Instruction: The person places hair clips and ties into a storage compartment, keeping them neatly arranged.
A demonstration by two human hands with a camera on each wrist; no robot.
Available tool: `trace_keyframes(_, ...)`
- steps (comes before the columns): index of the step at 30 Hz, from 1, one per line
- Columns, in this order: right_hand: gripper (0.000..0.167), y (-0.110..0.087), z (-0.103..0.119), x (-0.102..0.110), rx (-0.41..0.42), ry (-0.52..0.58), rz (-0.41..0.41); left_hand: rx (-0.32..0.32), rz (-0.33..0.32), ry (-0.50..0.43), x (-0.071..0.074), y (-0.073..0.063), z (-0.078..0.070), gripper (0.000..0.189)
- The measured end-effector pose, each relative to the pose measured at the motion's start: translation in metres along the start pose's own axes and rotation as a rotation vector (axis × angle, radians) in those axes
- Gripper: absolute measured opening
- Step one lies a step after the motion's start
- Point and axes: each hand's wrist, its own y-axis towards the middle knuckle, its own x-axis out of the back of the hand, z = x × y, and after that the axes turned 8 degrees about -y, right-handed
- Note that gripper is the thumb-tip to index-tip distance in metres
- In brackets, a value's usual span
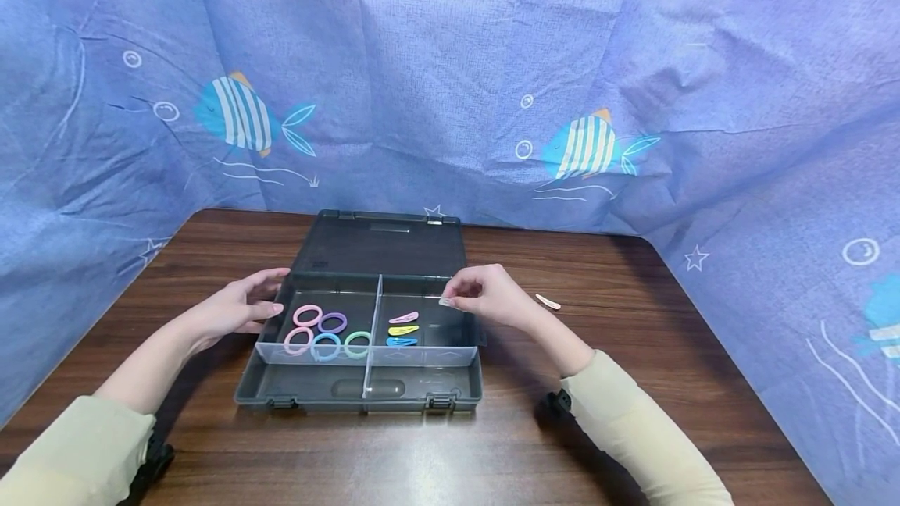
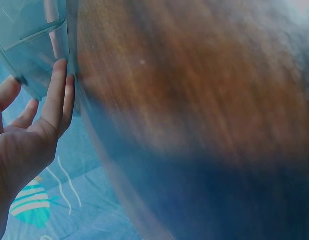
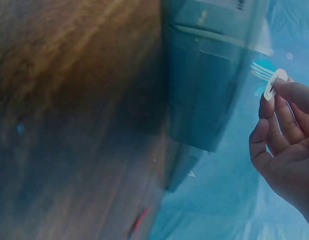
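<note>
A dark see-through divided box (image 1: 302, 393) lies with its lid back on the table. Several coloured hair ties (image 1: 307, 315) lie in its back left compartment. In the back right compartment are a pink hair clip (image 1: 404, 318), a yellow hair clip (image 1: 403, 330) and a blue hair clip (image 1: 401, 342). My right hand (image 1: 492, 297) pinches a white hair clip (image 3: 275, 84) between thumb and finger, above that compartment's right side. At the box's left side, the extended fingers of my left hand (image 1: 228, 309) touch its wall.
Right of the box, a pale hair clip (image 1: 548, 302) lies on the brown wooden table (image 1: 583, 412). The raised lid (image 1: 383, 244) leans back behind the compartments. A blue fish-print cloth (image 1: 450, 84) hangs round the table's back and sides.
</note>
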Motion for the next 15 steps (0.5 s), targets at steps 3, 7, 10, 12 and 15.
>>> trace_keyframes(3,0.004,0.002,-0.002,-0.007,0.001,0.009,0.055,0.001,0.0,-0.004,0.0,0.001,0.0,0.072)
trace_keyframes(7,0.002,0.006,-0.007,-0.014,0.054,-0.018,0.134,0.003,0.0,-0.002,0.0,0.001,0.0,0.072)
trace_keyframes(10,0.004,0.01,-0.011,-0.018,0.104,-0.051,0.186,0.002,-0.002,0.011,0.0,0.0,-0.001,0.073)
trace_keyframes(12,0.002,0.013,-0.012,-0.02,0.124,-0.068,0.216,0.0,-0.002,0.017,0.0,-0.001,-0.001,0.073)
trace_keyframes(15,0.001,0.017,-0.013,-0.022,0.13,-0.09,0.274,-0.003,-0.001,0.019,0.0,-0.001,-0.002,0.072)
